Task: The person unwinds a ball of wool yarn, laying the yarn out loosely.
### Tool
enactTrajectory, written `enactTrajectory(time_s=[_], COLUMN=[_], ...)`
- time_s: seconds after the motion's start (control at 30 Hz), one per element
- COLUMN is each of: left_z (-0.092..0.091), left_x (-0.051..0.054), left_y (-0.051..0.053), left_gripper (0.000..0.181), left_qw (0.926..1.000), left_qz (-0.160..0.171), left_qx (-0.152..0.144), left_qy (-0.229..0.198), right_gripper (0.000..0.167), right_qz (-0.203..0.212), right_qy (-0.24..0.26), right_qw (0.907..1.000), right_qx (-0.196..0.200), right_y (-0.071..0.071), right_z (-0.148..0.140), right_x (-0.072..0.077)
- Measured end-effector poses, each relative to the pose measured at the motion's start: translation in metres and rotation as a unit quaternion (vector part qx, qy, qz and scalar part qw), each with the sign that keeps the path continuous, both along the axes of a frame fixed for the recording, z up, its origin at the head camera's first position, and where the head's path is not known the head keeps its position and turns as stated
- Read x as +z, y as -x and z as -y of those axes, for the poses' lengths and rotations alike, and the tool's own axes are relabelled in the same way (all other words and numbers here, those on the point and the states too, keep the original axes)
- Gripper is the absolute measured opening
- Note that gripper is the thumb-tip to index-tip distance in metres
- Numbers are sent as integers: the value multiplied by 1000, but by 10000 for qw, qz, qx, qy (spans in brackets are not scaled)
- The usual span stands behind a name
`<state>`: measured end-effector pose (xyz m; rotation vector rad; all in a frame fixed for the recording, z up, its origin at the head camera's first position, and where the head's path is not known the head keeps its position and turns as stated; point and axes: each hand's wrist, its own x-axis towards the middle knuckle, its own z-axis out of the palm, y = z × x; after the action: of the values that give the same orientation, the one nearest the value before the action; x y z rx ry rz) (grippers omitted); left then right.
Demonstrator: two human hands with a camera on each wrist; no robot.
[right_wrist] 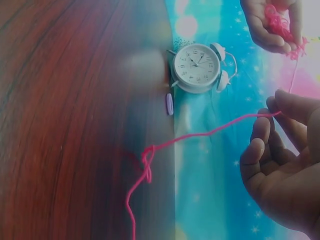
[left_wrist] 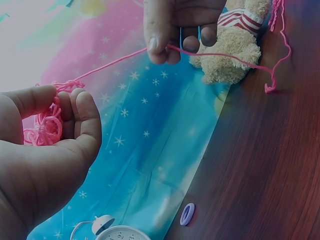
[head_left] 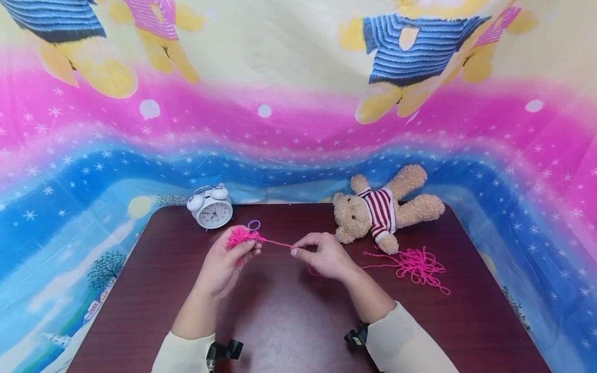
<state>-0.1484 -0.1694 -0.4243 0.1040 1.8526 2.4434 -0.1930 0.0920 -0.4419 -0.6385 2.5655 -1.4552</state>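
A bundle of pink yarn [head_left: 242, 237] lies in my left hand [head_left: 223, 267], gripped between the thumb and curled fingers. From it a single strand [head_left: 277, 242] runs taut to my right hand [head_left: 326, 255], which pinches it between thumb and fingertips. Past the right hand the strand [right_wrist: 210, 131] sags, with a small tangle [right_wrist: 148, 157] in it as seen in the right wrist view. It leads toward a loose heap of the same yarn [head_left: 421, 267] on the table at the right. Both hands are held above the table.
A white twin-bell alarm clock [head_left: 213, 213] stands at the table's back left, with a purple ring [head_left: 254, 225] beside it. At the back right a teddy bear [head_left: 383, 210] in a striped shirt lies on its back. A printed cloth [head_left: 289, 150] hangs behind the dark table [head_left: 284, 321].
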Motion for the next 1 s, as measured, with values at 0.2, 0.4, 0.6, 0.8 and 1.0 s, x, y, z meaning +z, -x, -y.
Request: enactTrajectory(time_s=[0.2, 0.4, 0.6, 0.8, 1.0], left_z=[4, 7, 10, 13, 16], left_x=[-2, -4, -3, -1, -1], left_y=[0, 0, -1, -2, -3], left_gripper=[33, 20, 20, 19, 19], left_qw=[10000, 9999, 9997, 9997, 9996], left_qz=[7, 34, 89, 1, -28], left_qx=[22, 87, 171, 164, 184], left_qy=[-29, -141, -150, -183, -222], right_gripper=[14, 13, 7, 10, 12], right_qz=[-158, -44, -47, -209, -266], right_qy=[-177, -139, -230, -318, -349], right_qw=[9997, 9998, 9993, 9987, 9982], right_qx=[-81, -169, -293, -331, -413], right_y=[0, -1, -2, -2, -4], right_z=[-10, -18, -30, -42, -55], right_x=[1, 1, -1, -3, -5])
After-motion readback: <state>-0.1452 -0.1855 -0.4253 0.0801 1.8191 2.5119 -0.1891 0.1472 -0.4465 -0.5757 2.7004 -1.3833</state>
